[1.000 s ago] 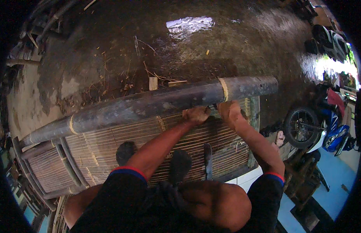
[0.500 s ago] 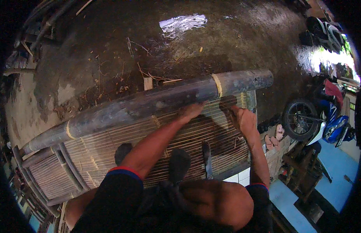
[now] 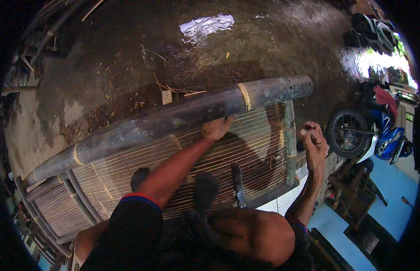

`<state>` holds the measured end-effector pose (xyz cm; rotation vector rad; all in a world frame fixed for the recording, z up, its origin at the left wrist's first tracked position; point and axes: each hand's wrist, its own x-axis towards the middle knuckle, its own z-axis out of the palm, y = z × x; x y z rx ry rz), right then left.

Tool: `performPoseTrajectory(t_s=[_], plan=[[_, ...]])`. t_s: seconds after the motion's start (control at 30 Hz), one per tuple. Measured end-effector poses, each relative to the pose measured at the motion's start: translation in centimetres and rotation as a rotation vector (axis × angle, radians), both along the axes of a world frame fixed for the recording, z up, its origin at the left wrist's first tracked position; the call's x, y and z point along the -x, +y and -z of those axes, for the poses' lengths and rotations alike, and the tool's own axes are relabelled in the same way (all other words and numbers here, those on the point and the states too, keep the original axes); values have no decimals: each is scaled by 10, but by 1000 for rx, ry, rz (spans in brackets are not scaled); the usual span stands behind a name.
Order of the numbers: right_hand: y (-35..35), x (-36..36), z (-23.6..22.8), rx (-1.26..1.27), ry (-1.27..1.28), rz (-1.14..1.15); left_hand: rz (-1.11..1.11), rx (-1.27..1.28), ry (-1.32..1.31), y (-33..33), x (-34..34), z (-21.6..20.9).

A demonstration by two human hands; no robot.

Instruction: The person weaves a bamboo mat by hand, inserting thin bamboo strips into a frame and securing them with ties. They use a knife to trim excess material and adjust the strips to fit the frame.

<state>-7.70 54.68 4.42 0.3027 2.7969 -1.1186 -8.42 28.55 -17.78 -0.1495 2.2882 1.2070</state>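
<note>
My left hand (image 3: pixel 217 128) rests against the lower edge of a thick dark bamboo pole (image 3: pixel 160 121). Its fingers are curled and partly hidden at the pole, so what they grip does not show. My right hand (image 3: pixel 315 139) is raised beyond the right end of a slatted bamboo bench (image 3: pixel 101 180), fingers bent and pinched together; anything in them is too small to make out. Pale strips bind the pole, one a yellowish binding (image 3: pixel 244 96) near its right end. On the slats between my arms lies a long, dark, flat blade-like tool (image 3: pixel 238 183).
A bamboo crosspiece (image 3: pixel 289 135) closes the bench's right end. A blue motorbike (image 3: pixel 386 131) with a black front wheel stands at the right. Twigs and a small wood block (image 3: pixel 166 96) lie on the wet dark ground beyond the pole. White tiles (image 3: pixel 282 202) show below right.
My right hand has moved right, from above the slats near the pole to outside the bench's end. My left hand stays at the pole. The view has shifted slightly.
</note>
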Motion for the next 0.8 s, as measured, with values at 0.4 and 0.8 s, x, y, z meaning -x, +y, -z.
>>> performPoseTrajectory(t_s=[0.4,0.8], plan=[[34,-63,-54,692,236,343,-28,198,418,25,6,24],[172,-224,84,-259,-451,391,164,393,75,61,19,24]])
